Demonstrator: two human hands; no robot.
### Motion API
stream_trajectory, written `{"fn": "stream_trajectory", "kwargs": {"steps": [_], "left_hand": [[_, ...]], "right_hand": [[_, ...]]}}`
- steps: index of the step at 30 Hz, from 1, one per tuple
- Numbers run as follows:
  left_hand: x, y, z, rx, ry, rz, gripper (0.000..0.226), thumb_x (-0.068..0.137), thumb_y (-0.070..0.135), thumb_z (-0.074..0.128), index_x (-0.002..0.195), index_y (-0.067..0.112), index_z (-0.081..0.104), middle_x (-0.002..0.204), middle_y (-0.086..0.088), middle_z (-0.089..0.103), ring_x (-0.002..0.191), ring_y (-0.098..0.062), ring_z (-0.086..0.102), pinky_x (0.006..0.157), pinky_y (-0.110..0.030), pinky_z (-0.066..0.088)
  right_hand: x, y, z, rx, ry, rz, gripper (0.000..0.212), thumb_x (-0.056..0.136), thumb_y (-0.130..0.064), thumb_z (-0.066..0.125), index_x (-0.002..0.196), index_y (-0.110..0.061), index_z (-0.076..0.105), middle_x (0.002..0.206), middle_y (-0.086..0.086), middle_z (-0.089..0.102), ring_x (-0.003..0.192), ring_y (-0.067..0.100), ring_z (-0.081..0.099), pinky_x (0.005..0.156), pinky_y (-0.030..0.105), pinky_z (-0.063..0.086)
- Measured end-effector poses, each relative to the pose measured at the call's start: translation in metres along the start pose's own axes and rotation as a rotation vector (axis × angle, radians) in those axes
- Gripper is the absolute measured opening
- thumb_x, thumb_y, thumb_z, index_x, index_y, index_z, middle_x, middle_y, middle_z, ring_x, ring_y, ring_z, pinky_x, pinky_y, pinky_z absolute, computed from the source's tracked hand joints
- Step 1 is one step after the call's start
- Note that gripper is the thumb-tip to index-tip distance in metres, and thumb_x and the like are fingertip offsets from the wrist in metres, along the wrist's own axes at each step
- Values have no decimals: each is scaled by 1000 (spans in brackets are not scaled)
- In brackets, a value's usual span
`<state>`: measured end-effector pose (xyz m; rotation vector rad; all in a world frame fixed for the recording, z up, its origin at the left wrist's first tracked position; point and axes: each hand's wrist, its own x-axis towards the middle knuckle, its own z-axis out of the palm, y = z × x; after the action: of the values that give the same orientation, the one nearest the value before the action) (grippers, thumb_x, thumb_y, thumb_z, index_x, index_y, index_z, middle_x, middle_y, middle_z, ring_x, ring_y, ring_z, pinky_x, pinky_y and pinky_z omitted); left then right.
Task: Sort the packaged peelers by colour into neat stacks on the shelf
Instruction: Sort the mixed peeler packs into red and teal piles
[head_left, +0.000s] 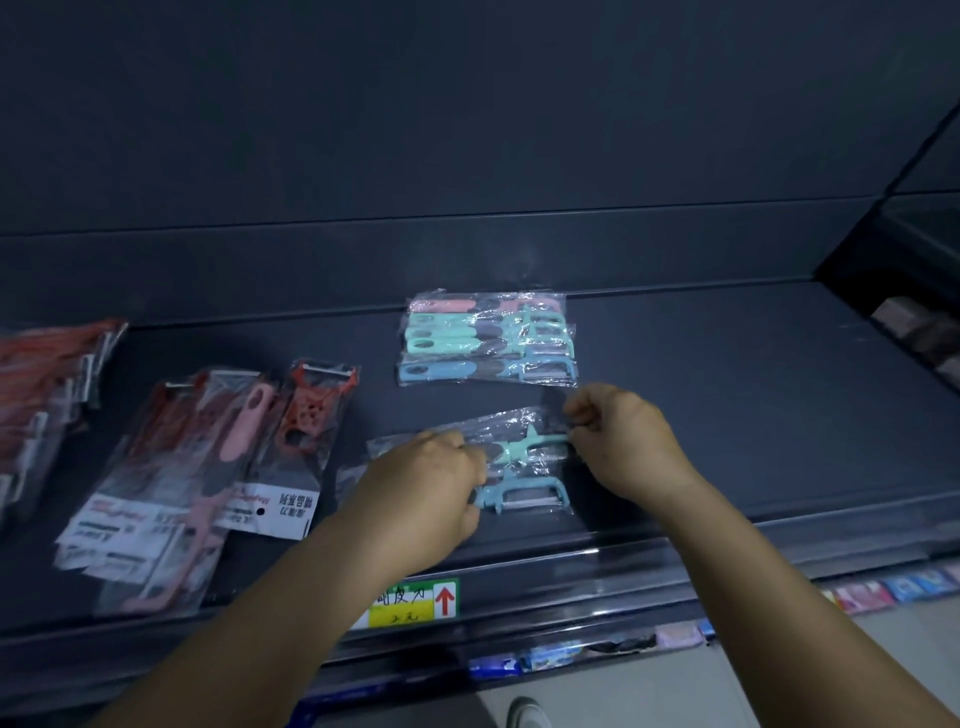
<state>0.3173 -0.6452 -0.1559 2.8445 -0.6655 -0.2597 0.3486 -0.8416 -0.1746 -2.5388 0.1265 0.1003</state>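
On the dark shelf (727, 395) a green packaged peeler (524, 446) lies between my hands, just behind a blue packaged peeler (524, 493). My left hand (431, 483) covers their handle ends, fingers curled on the packs. My right hand (618, 441) pinches the head end of the green peeler's wrapper. Behind them sits a pile of packaged peelers (488, 340) with pink on the far side, green in the middle and blue nearest me.
Red and pink carded peelers (208, 467) lie in a loose heap at the left, with more red packs (47, 379) at the far left. A price label (415, 603) sits on the shelf's front rail. Lower shelf goods (883, 590) show at the right.
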Motion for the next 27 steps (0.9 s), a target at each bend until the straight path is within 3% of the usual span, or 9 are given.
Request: {"fn": "stream_trajectory", "kwargs": {"steps": [4,7,11,14,18,21,24,27], "left_hand": [[2,3,-1,17,16,1,21,87,25,56,108,19,57,107,4,53,105,-15,49,79,-29,44],[8,10,1,45,65,27,24,87,24,55,110,16,57,110,1,53,109,-18,48,82,-32,46],[16,19,8,74,56,40,27,88,21,54,114,13,56,115,-3,54,112,-21,47,86,-35,46],[13,13,10,43,66,36,32,90,28,55,121,18,52,119,1,47,117,-18,43,89,-33,45],[5,-5,2,-7,98,-30,62,88,47,56,140,21,36,133,3,40,123,-16,36,99,-32,38],[4,-16,0,24,9,-96,68,88,51,54,142,16,34,135,-1,43,125,-20,38,104,-34,35],[5,-18,0,-16,-42,-104,59,86,47,60,134,16,45,125,0,46,119,-19,39,101,-38,38],[8,-17,5,-2,-9,-98,50,88,42,58,129,16,48,123,1,43,118,-18,37,101,-37,37]], "right_hand": [[-3,-1,0,55,15,8,24,88,-7,51,105,-16,65,92,-2,64,89,17,59,73,17,39],[-5,-2,-2,123,20,30,23,93,-14,46,98,-19,68,84,-2,64,71,13,56,58,21,40],[-8,-3,-7,163,-8,26,24,95,-25,47,96,-18,69,84,3,68,82,21,62,66,25,42],[-11,0,-10,108,-104,1,19,88,-32,61,103,-22,67,88,-4,65,86,16,61,73,23,42],[-11,-2,-8,6,-190,-30,44,80,-31,71,123,-28,59,116,-4,62,102,14,60,82,21,43],[-10,-8,-7,-49,-210,-37,56,79,-32,71,131,-29,51,127,0,53,107,19,58,86,21,41],[-9,-13,-8,-115,-274,-44,52,80,-32,70,129,-25,52,123,1,57,100,17,56,81,24,43],[-8,-15,-8,-158,-287,-48,37,81,-35,70,115,-24,59,112,0,61,89,15,53,73,24,41]]}}
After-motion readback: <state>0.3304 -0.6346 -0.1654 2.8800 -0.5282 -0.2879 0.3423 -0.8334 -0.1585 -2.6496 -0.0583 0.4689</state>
